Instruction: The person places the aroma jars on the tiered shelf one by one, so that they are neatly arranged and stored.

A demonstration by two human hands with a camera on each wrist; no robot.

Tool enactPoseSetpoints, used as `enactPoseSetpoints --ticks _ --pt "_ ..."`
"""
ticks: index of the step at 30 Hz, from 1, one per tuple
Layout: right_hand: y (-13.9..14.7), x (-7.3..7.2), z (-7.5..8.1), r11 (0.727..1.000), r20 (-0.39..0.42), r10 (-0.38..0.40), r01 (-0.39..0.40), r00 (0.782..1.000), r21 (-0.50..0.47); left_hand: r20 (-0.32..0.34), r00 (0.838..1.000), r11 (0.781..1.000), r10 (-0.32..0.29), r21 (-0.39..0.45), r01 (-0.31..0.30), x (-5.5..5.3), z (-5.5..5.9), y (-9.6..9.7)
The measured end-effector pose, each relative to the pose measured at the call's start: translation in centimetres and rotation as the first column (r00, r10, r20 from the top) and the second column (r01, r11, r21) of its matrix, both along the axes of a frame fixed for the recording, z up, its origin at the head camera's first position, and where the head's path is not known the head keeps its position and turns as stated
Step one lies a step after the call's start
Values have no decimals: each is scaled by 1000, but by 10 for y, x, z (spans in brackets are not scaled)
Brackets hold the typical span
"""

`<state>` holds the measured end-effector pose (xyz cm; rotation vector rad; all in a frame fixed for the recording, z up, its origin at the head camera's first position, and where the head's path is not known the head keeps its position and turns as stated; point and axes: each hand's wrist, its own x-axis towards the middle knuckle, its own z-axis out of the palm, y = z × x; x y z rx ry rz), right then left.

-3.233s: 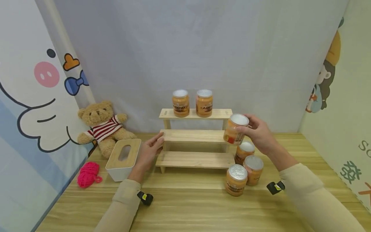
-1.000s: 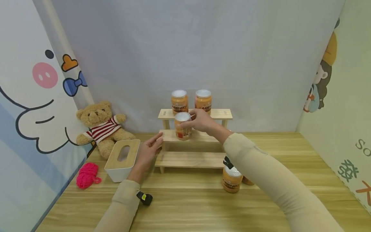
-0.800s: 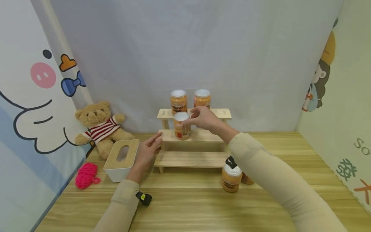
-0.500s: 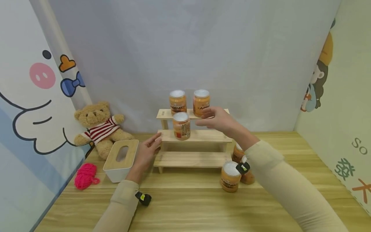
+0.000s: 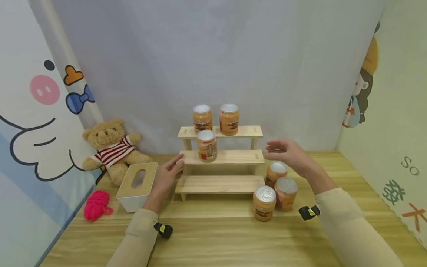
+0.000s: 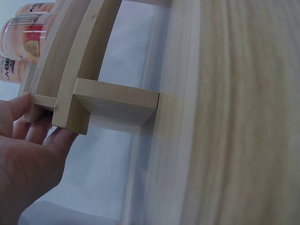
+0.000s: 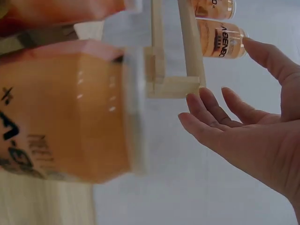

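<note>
My left hand (image 5: 168,175) holds the left end of the middle tier of a three-step wooden display shelf (image 5: 240,156). In the left wrist view the thumb lies on the tier's edge, with the fingers (image 6: 40,131) at the wood below. An orange jar (image 5: 207,146) with a silver lid stands upright on the left part of that middle tier. Two similar jars, a left one (image 5: 202,118) and a right one (image 5: 229,120), stand on the top tier. My right hand (image 5: 291,155) is empty, fingers loosely extended, just above a jar (image 5: 276,172) right of the shelf.
Two more jars, one in front (image 5: 264,204) and one beside it (image 5: 286,193), stand on the wooden table (image 5: 213,241) at the shelf's right. To the left are a tissue box (image 5: 137,185), a teddy bear (image 5: 113,148) and pink yarn (image 5: 96,205). A grey curtain (image 5: 283,74) hangs behind.
My right hand carried a jar leftward onto the middle tier, let it go, and moved back right above the jars on the table. The left hand stayed at the shelf.
</note>
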<state>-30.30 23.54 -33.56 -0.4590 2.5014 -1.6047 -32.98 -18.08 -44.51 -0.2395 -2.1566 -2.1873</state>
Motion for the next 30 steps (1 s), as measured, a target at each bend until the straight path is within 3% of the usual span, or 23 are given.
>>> enactPoseSetpoints --ticks 5,11,16,21,30 --pt "23 5 -22 999 -26 -44 44 999 9 7 1000 1000 16 3 -16 0 -1 2" --pt "44 4 -48 987 -47 -121 125 992 99 12 1000 1000 22 -1 -22 0 -1 2" --pt "53 -2 -65 990 -15 -111 112 994 90 8 1000 1000 26 4 -26 -2 -2 2" --pt "53 -6 -73 995 49 -79 76 996 67 14 1000 1000 20 7 -20 0 -1 3" --pt "55 -20 -76 999 111 -46 43 993 30 4 1000 1000 22 8 -22 -1 0 3"
